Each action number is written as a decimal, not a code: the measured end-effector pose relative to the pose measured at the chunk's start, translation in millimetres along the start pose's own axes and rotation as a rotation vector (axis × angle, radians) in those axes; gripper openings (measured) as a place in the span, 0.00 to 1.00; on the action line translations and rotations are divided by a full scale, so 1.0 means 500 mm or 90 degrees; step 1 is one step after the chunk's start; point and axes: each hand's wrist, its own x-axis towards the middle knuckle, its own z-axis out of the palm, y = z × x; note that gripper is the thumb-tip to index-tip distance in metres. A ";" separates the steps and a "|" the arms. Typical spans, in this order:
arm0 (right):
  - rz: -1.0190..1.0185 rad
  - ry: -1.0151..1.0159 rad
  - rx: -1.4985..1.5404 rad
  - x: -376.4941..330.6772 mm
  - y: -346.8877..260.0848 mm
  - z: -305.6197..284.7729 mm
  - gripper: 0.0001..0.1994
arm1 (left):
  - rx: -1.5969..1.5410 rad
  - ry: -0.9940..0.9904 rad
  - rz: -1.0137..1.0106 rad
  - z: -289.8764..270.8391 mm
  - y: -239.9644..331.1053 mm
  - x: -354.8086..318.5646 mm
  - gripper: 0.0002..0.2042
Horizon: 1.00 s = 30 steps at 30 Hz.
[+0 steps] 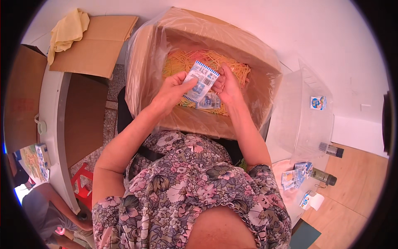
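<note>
My left hand point(179, 88) pinches a small flat packet point(202, 81), blue and white with striped ends, its thumb lying on the front. My right hand point(226, 84) is cupped beside the packet's right edge, fingers loosely curved and apart. Whether its fingertips touch the packet I cannot tell. Both hands are over a large cardboard box point(195, 122) lined with clear plastic. Inside lies a heap of thin yellow, orange and pink sticks point(182, 62). A second blue-and-white packet point(210, 101) rests on the sticks, just below the held one.
A clear plastic bin point(304, 112) stands at the right, a small packet showing in it. Nearer are more packets point(293, 178) and a dark bottle point(324, 176). At far left, a yellow cloth point(70, 31) lies on cardboard point(93, 50). Another person's arm point(62, 203) shows lower left, near a red stool point(83, 182).
</note>
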 end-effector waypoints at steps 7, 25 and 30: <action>-0.109 0.228 0.023 -0.077 -0.008 0.028 0.16 | -0.002 -0.034 0.046 0.019 -0.044 0.008 0.12; -0.370 0.103 -0.305 -0.211 -0.095 0.087 0.18 | 0.205 -0.059 0.114 0.070 -0.060 0.025 0.06; -0.414 0.109 -0.466 -0.190 -0.085 0.089 0.17 | 0.217 -0.093 0.158 0.080 -0.057 0.029 0.07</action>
